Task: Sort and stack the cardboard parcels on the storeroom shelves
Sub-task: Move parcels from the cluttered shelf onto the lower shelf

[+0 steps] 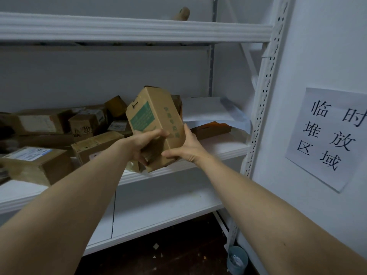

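Both hands, left hand (pixel 148 142) and right hand (pixel 187 147), clamp fingers on one tilted parcel (pixel 156 124); the heap of parcels (pixel 59 132) on the middle shelf (pixel 228 149) looks largely unsorted.

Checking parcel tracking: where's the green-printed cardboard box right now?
In the head view, the tall brown cardboard box with green print is centre frame, tilted, held by both hands, left hand and right hand, over the middle shelf's front edge, right of the parcel pile.
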